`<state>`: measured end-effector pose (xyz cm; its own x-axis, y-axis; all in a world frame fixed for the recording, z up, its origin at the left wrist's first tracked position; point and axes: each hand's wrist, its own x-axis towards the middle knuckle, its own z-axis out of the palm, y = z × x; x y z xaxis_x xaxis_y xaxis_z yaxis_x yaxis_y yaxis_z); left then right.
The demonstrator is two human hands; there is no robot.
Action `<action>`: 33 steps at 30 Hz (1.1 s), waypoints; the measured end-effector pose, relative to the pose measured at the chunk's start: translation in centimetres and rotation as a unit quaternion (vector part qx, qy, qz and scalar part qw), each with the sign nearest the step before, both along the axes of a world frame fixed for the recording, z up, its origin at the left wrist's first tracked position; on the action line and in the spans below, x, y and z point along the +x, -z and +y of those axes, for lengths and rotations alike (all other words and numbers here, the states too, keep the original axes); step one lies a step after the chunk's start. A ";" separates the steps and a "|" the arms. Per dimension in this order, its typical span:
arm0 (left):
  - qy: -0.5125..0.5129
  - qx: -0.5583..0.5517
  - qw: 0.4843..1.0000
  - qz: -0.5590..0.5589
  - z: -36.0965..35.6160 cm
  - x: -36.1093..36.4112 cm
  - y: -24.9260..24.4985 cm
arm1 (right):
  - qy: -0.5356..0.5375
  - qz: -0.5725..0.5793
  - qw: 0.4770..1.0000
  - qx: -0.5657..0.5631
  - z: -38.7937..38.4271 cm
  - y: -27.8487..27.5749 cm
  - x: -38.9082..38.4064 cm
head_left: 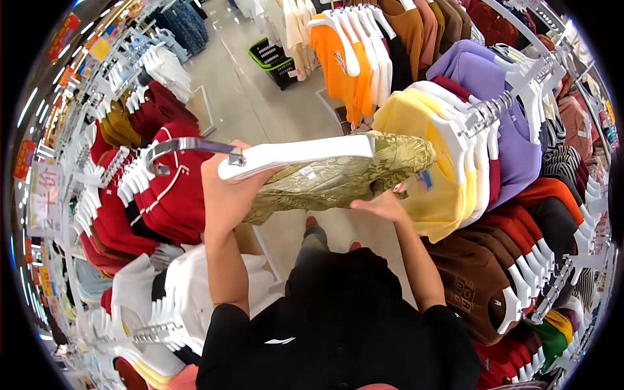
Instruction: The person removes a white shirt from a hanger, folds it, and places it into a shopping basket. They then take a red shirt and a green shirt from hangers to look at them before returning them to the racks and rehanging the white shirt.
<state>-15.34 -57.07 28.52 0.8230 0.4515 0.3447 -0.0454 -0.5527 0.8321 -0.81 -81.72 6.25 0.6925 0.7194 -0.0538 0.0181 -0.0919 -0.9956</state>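
A white hanger [299,158] with a metal hook lies across the middle of the view, and a green patterned garment [312,188] hangs from it. My left hand [231,188] is wrapped round the hook end of the hanger, its fingers partly behind it. At the garment's lower right edge is my right hand [382,207], thumb pointing left and fingers partly hidden by the cloth. A small tag shows beside those fingers.
Yellow tops [422,156] and a purple top [468,71] hang close on the right. Red garments [175,195] hang on the left. White tops [214,279] are at the lower left. A black and green basket [273,63] stands on the floor ahead.
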 end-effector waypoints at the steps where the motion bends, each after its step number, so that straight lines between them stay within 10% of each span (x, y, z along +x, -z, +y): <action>1: -0.006 0.003 1.000 0.001 1.0 0.9 0.1 | -0.014 0.017 1.000 -0.001 1.1 0.7 0.7; 18: -0.092 -0.118 0.989 -0.001 28.7 4.6 8.2 | -0.088 0.260 0.955 0.108 27.1 -0.7 0.2; 33: -0.091 -0.166 0.981 0.050 35.2 7.1 10.5 | -0.112 0.217 0.967 0.076 34.0 1.4 1.5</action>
<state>-8.22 -21.91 18.06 0.7411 0.6671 0.0754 0.1195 -0.2416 0.9630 0.72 -47.76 4.80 0.4541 0.8713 -0.1859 -0.4020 0.0141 -0.9155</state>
